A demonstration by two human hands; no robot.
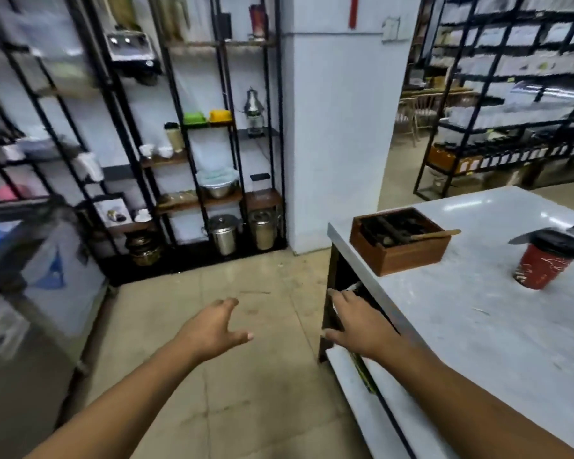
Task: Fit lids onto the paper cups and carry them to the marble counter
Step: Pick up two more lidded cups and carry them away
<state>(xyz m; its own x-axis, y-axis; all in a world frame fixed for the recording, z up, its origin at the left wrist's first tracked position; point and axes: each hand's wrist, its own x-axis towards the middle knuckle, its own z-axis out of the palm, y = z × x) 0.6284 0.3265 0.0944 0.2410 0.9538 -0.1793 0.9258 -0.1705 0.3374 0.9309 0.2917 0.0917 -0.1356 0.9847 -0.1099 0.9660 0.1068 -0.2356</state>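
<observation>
A red paper cup with a black lid stands upright on the white marble counter at the right. My left hand hangs over the tiled floor with its fingers spread and holds nothing. My right hand reaches with straight fingers into the open space under the counter's left edge, beside something white on the shelf there that is mostly hidden. Neither hand touches the cup.
A brown wooden box with a wooden stick sits on the counter's near-left corner. Black metal shelving with steel pots, jars and bowls lines the far wall. A white pillar stands behind the counter. A grey appliance is at the left.
</observation>
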